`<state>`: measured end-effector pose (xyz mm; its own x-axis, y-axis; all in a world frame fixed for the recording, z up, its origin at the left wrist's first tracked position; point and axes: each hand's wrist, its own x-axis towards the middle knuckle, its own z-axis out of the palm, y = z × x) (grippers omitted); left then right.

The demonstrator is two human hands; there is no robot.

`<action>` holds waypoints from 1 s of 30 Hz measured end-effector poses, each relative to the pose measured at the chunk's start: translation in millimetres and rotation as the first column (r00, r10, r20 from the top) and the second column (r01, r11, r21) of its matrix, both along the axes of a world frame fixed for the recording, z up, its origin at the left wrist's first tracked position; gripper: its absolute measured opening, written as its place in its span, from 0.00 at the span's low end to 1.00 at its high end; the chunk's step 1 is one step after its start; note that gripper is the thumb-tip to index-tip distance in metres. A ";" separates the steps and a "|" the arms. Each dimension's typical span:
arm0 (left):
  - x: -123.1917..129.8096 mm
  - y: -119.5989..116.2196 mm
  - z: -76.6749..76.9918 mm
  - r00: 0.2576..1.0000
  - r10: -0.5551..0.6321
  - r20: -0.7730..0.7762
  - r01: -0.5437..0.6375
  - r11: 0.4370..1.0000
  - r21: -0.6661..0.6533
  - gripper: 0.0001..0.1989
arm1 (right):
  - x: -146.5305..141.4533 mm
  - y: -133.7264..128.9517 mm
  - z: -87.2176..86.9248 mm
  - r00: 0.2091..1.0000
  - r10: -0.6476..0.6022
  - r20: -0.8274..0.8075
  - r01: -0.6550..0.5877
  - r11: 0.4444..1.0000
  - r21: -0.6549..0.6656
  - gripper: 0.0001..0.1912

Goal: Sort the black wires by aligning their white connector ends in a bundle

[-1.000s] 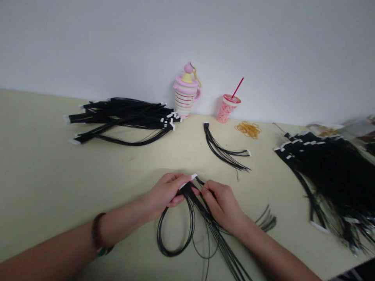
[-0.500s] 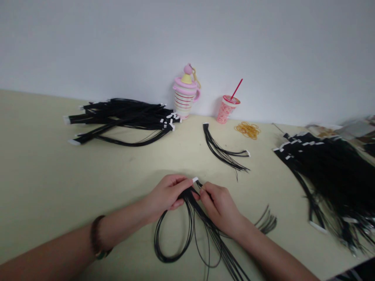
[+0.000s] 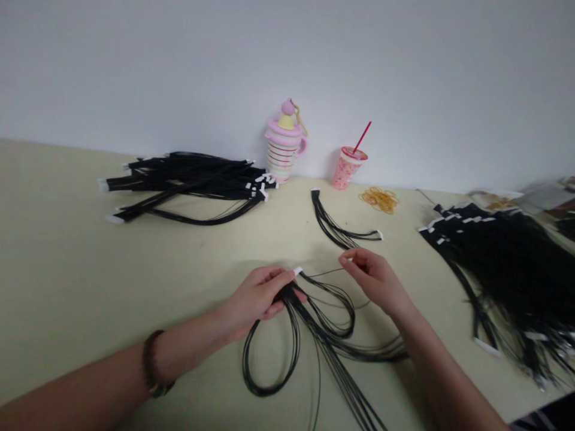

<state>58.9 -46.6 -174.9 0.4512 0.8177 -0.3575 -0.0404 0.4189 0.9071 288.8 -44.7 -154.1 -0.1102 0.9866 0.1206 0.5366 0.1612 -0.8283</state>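
Note:
My left hand (image 3: 263, 296) is closed round a bundle of thin black wires (image 3: 326, 341), with its thumb on a small white connector (image 3: 298, 271). Some of the wires hang in a loop below that hand; others curl to the right or run down toward the near edge. Up and to the right, my right hand (image 3: 371, 278) pinches a single black wire (image 3: 330, 272) that stretches from near the connector to its fingertips. Just beyond the right hand lies another wire harness (image 3: 330, 226) with white connectors, its loose ends partly hidden by the hand.
Finished-looking black harnesses (image 3: 193, 176) are piled at the back left. A striped mug (image 3: 282, 152), a pink cup with a straw (image 3: 347, 167) and yellow rubber bands (image 3: 380, 199) stand or lie along the wall. A large harness pile (image 3: 503, 257) covers the right side.
My right hand has moved up and right, away from the left hand, drawing one wire out. More wires now show curled beside the connector. My left hand has barely moved.

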 end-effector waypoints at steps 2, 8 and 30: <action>0.3 0.9 0.9 1.000 0.020 0.016 -0.020 1.000 -0.016 0.15 | 6.9 -1.0 6.1 0.979 -0.112 0.168 0.086 0.985 0.152 0.11; 0.6 2.9 3.5 0.998 0.045 0.045 -0.043 0.998 -0.049 0.16 | -37.3 -38.1 19.7 0.978 -0.041 0.206 -0.075 0.846 0.527 0.03; 3.0 -2.6 -5.2 1.000 0.013 -0.018 -0.011 0.991 0.130 0.16 | -52.5 -37.5 -3.8 0.877 0.198 0.438 -0.273 0.955 0.115 0.07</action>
<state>61.9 -49.1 -180.1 0.4355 0.8631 -0.2557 -0.0275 0.2967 0.9546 236.3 -82.2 -158.0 -0.4140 0.8937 0.1730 0.7537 0.4431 -0.4853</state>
